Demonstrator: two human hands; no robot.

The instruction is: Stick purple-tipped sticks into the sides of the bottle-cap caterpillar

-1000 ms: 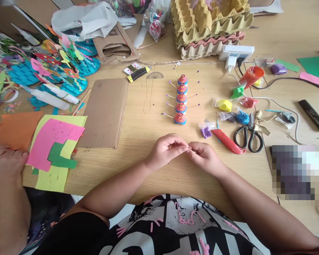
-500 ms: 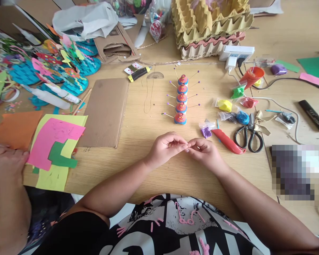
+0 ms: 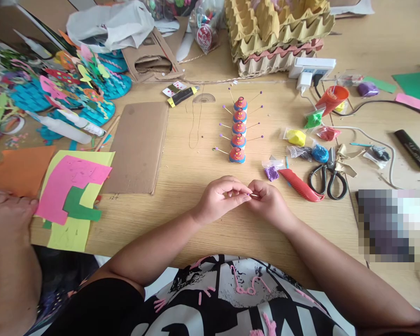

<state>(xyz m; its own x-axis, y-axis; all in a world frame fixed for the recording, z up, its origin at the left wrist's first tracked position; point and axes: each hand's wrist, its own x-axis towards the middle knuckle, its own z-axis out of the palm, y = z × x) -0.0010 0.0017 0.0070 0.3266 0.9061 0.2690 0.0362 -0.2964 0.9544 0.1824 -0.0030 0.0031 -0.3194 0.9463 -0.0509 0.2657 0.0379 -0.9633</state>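
Note:
My left hand (image 3: 217, 199) and my right hand (image 3: 271, 205) meet over the near part of the table, fingertips close together. Between them shows a short thin stick (image 3: 254, 195) with a bit of purple at its left end. My left thumb and finger pinch the purple end, while my right fingers close round the stick. Beyond my hands stands a row of several red-and-blue clay figures (image 3: 238, 127) with smiling faces. Thin sticks tipped with purple balls poke out on both sides of the row. Purple clay (image 3: 271, 173) in an opened wrapper lies just past my right hand.
To the right lie a red utility knife (image 3: 301, 185), black-handled scissors (image 3: 328, 179), bagged yellow clay (image 3: 296, 137) and an orange cup (image 3: 336, 97). A cardboard sheet (image 3: 136, 144) and coloured paper (image 3: 101, 161) lie left, near another person's hand (image 3: 9, 214). Egg trays (image 3: 280, 37) are stacked behind.
My fingertips have drawn slightly apart, my right hand turning inward, and the stick with its purple end now shows between them. The figures and tools stay where they were.

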